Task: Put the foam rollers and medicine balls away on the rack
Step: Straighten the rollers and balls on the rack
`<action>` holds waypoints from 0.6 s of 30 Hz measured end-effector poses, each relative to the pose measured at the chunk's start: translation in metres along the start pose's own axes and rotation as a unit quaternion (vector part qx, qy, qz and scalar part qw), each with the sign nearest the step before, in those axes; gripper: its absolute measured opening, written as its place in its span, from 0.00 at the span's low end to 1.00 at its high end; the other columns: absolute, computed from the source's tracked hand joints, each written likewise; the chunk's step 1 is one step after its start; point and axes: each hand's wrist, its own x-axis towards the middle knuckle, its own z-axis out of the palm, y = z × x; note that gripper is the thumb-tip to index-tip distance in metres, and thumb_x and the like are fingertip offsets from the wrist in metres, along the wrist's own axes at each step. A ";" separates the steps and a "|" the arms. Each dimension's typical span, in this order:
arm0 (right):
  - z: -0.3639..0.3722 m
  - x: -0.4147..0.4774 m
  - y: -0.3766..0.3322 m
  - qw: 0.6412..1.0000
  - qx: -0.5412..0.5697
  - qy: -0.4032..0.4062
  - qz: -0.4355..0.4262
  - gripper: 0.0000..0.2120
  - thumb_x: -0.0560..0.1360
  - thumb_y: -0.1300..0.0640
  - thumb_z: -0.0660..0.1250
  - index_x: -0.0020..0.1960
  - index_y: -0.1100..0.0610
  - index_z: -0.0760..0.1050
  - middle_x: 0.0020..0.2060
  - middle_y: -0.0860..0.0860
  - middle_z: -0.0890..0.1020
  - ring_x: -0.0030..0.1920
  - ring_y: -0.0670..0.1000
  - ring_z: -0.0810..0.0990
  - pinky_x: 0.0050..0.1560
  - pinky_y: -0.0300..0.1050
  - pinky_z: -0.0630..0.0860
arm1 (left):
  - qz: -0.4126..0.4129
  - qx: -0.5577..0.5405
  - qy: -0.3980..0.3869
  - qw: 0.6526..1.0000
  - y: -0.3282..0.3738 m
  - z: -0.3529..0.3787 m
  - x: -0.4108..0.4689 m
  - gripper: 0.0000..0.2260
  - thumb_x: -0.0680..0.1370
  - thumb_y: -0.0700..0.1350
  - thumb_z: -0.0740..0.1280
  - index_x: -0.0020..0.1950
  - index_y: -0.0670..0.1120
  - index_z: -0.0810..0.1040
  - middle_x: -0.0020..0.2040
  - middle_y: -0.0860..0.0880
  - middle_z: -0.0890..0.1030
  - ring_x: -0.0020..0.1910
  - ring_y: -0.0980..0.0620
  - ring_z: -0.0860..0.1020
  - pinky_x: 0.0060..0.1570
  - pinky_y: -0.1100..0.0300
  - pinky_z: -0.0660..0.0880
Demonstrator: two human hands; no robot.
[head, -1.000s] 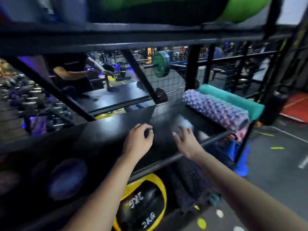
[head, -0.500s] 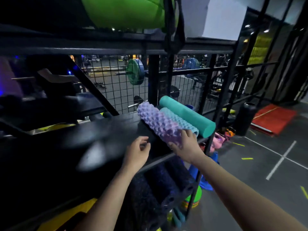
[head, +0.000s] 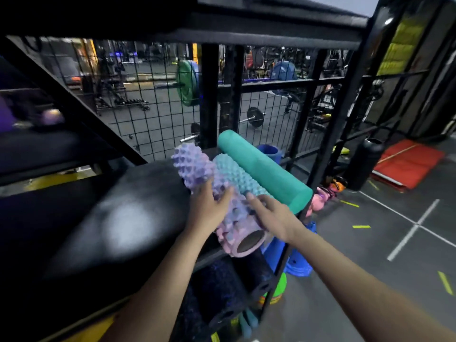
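Three foam rollers lie at the right end of the black rack shelf (head: 118, 218): a purple knobbed roller (head: 190, 164), a pastel blue-and-pink knobbed roller (head: 232, 183) and a smooth teal roller (head: 264, 174). The pastel roller's hollow end (head: 249, 243) sticks out past the shelf's front edge. My left hand (head: 207, 213) grips its left side, between it and the purple roller. My right hand (head: 274, 215) grips its right side, fingers laid over the knobs. No medicine ball shows clearly.
Dark speckled rollers (head: 222, 287) fill the shelf below. Blue cones (head: 298, 265) and green-yellow cones (head: 278, 290) stand on the floor by the rack's right upright (head: 328, 134). Wire mesh (head: 148, 107) backs the shelf. A black bag (head: 362, 164) and red mat (head: 407, 166) lie farther right.
My left hand left the shelf edge and took the pastel roller beside my right hand. The pastel roller has come forward over the shelf's front edge.
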 end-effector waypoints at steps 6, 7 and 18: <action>-0.022 0.053 0.032 0.982 -0.181 0.035 -0.028 0.23 0.76 0.47 0.67 0.68 0.57 0.72 0.61 0.60 0.75 0.64 0.63 0.71 0.63 0.52 0.71 | -0.076 0.182 -0.109 0.974 0.017 0.037 -0.010 0.59 0.60 0.82 0.63 0.82 0.54 0.47 0.82 0.37 0.43 0.80 0.35 0.42 0.76 0.35 0.52; -0.022 0.057 0.034 0.980 -0.193 0.032 -0.030 0.25 0.75 0.46 0.67 0.68 0.56 0.72 0.61 0.60 0.74 0.64 0.63 0.69 0.64 0.53 0.71 | -0.092 0.194 -0.124 0.969 0.021 0.040 -0.010 0.59 0.61 0.81 0.64 0.82 0.56 0.44 0.81 0.38 0.37 0.80 0.34 0.38 0.75 0.34 0.49; -0.072 0.093 0.065 0.949 -0.309 -0.034 0.043 0.54 0.69 0.33 0.73 0.80 0.56 0.47 0.72 0.64 0.65 0.72 0.67 0.60 0.66 0.62 0.66 | -0.216 0.060 0.024 0.974 -0.001 0.009 -0.046 0.38 0.66 0.68 0.68 0.74 0.73 0.58 0.82 0.45 0.52 0.75 0.40 0.66 0.67 0.43 0.72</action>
